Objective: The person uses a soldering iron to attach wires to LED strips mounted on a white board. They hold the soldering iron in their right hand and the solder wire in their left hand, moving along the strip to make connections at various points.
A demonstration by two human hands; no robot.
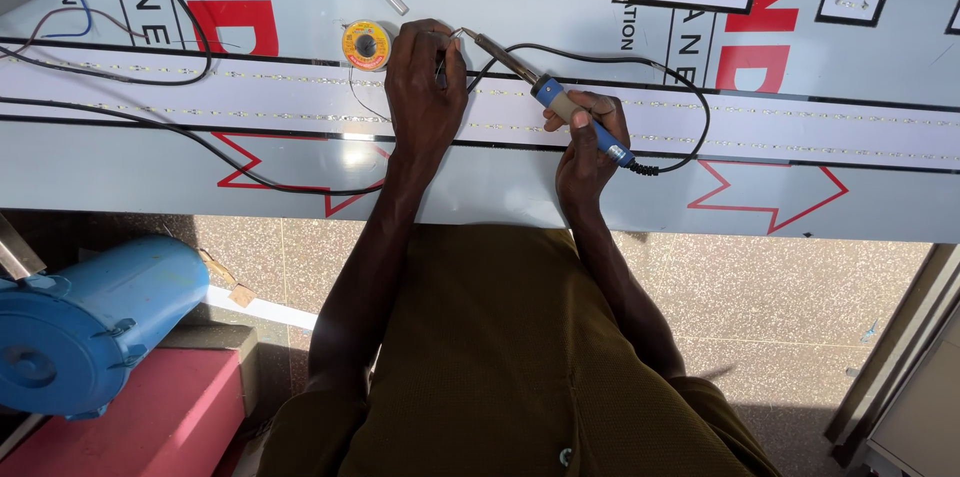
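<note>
The olive-brown shirt (520,357) of the person fills the foreground below the sign panel (480,187), and both forearms are stretched up from it onto the panel, which is laid flat like a counter so that its face can be worked on from above. A soldering iron (545,97) with a blue handle is gripped in the right hand (588,142), fingers closed round the handle much as a pen is held, so that the metal tip is angled up and leftward to a spot on the white strip (700,117) that runs across the panel. The left hand (425,87) is laid palm-down on the same strip, just left of the tip, its fingers curled and pinched together on something thin, seemingly a wire or solder, though what exactly is pinched cannot be made out. The wrist is rested on the panel, apparently for steadiness close to the hot tip. The iron's black cord (690,97) is looped away to the right of the handle, kept off the working spot. A small solder spool (367,45) with a yellow and red label is set just left of the left hand, within easy reach. Further left on the panel, black cables (150,117) trail across the strip. Below the panel's left end, a blue cylinder (90,327) is rested on a red surface (150,427)
</note>
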